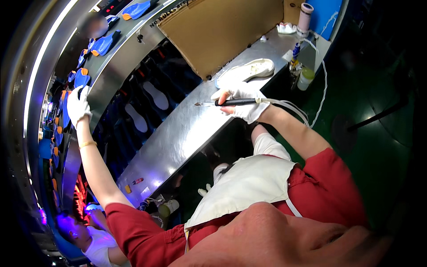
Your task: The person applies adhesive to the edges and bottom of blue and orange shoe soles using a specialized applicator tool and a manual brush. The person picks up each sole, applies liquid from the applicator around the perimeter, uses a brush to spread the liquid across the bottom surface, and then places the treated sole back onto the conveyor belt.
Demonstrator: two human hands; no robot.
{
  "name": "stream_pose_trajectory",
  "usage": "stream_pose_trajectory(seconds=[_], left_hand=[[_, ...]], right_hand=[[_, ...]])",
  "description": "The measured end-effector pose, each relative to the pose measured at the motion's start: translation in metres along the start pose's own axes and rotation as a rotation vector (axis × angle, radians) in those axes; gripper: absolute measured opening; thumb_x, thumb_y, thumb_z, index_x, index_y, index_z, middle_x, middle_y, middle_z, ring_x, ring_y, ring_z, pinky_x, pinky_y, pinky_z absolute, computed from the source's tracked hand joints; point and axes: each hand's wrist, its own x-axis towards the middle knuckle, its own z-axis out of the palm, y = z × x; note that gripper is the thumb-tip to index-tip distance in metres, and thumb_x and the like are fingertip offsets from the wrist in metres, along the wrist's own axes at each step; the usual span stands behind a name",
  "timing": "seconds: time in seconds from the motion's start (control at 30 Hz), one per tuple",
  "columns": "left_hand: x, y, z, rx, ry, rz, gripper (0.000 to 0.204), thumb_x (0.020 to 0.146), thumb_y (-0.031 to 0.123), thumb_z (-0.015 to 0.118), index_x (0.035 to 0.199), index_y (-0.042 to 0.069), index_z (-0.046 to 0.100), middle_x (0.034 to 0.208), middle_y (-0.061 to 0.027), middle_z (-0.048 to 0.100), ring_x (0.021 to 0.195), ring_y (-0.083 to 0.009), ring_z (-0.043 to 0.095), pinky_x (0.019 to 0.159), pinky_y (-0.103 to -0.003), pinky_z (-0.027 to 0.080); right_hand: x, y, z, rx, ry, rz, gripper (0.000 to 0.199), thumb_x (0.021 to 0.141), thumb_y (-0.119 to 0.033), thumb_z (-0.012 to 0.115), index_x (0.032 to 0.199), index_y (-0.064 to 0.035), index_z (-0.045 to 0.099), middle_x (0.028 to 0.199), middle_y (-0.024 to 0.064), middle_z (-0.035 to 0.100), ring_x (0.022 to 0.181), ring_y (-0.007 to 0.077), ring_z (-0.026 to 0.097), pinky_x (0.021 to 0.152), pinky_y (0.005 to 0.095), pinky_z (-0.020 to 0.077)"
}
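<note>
My right hand (242, 103), in a white glove with some fingertips bare, is closed around a slim black-handled pen-shaped tool (238, 102). Its pointed metal tip faces left over the metal bench, and a pale cord trails from its back end. Just beyond that hand lies a white shoe sole (247, 71) with a raised rim. My left hand (79, 106), also gloved in white, reaches far left to the conveyor. Its fingers are apart at the lower end of a blue shoe last (82, 78) with an orange part; whether they touch it is unclear.
The narrow metal bench (178, 129) runs diagonally before me. A cardboard sheet (227, 31) stands behind it. Pink cylinder (304, 20), white-green jar (305, 78) and loose cord (325, 84) are at right. More lasts line the conveyor (120, 49); another person (95, 240) sits lower left.
</note>
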Motion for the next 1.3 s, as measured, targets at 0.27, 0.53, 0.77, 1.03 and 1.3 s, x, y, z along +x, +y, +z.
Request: stream_pose_trajectory(seconds=[0.27, 0.53, 0.77, 1.03, 1.3], left_hand=[[-0.106, 0.026, -0.071, -0.965, 0.61, 0.118, 0.057, 0.083, 0.042, 0.061, 0.105, -0.011, 0.055, 0.104, -0.0198, 0.061, 0.107, -0.0314, 0.054, 0.098, -0.046, 0.038], [-0.186, 0.118, -0.011, -2.209, -0.634, -0.239, 0.056, 0.094, 0.041, 0.038, 0.054, 0.004, 0.051, 0.078, -0.013, 0.053, 0.065, -0.0218, 0.043, 0.064, -0.032, 0.039], [-0.304, 0.121, 0.069, -2.242, -0.837, -0.975, 0.095, 0.075, 0.078, 0.032, 0.138, 0.008, 0.03, 0.136, -0.0267, 0.035, 0.123, -0.0467, 0.036, 0.099, -0.065, 0.026], [-0.307, 0.163, 0.105, -2.217, -0.411, -0.986, 0.078, 0.079, 0.073, 0.037, 0.129, 0.013, 0.042, 0.119, -0.0144, 0.054, 0.106, -0.0284, 0.055, 0.093, -0.044, 0.045], [-0.314, 0.159, 0.138, -2.087, -0.243, -1.029, 0.066, 0.087, 0.062, 0.037, 0.122, 0.008, 0.048, 0.116, -0.009, 0.055, 0.103, -0.0216, 0.054, 0.094, -0.035, 0.044]], right_hand=[[-0.002, -0.019, 0.009, -0.063, -0.048, 0.134, 0.014, 0.076, 0.003, 0.064, 0.086, -0.0033, 0.058, 0.078, 0.0043, 0.059, 0.071, 0.0093, 0.056, 0.068, 0.023, 0.0468], [-0.012, -0.009, 0.019, -0.024, 0.069, 0.25, 0.023, 0.077, -0.005, 0.069, 0.094, -0.0037, 0.054, 0.079, 0.0064, 0.062, 0.069, 0.0103, 0.057, 0.066, 0.0237, 0.0474], [-0.013, -0.018, 0.02, 0.175, 0.08, 0.267, 0.02, 0.074, -0.006, 0.069, 0.086, -0.0017, 0.054, 0.074, 0.007, 0.061, 0.065, 0.0104, 0.058, 0.061, 0.0228, 0.0474], [0.008, -0.008, 0.053, 0.163, 0.077, 0.086, 0.014, 0.081, -0.002, 0.064, 0.091, -0.0033, 0.055, 0.079, 0.0053, 0.062, 0.072, 0.01, 0.061, 0.065, 0.0213, 0.0489], [0.0, -0.006, 0.078, 0.079, -0.006, 0.069, 0.019, 0.077, 0.002, 0.063, 0.093, -0.0035, 0.054, 0.079, 0.0035, 0.06, 0.067, 0.0072, 0.056, 0.064, 0.0212, 0.0473]])
